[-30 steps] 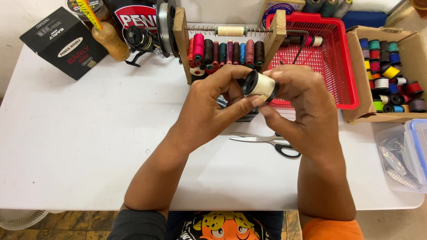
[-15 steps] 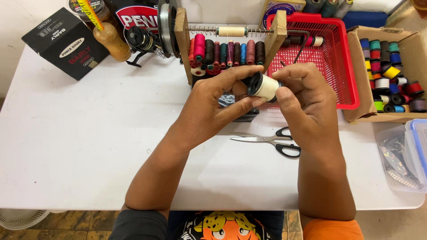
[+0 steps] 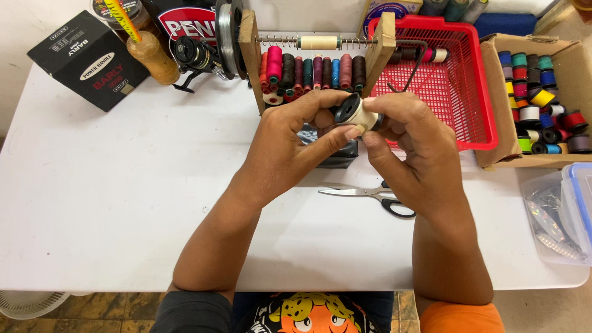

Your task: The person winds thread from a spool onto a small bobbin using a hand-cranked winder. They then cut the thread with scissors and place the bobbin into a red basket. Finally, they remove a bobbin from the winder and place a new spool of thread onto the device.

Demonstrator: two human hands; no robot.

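Gripping 1 cream thread spool (image 3: 356, 115) — left hand (image 3: 290, 145) and right hand (image 3: 412, 145) both closed on it — above a white table (image 3: 111, 203).

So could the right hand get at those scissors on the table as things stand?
Probably yes: the scissors lie uncovered just below the right hand, but it shares a cream thread spool with the left hand.

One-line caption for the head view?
Left hand and right hand hold a cream thread spool with black ends above a white table.
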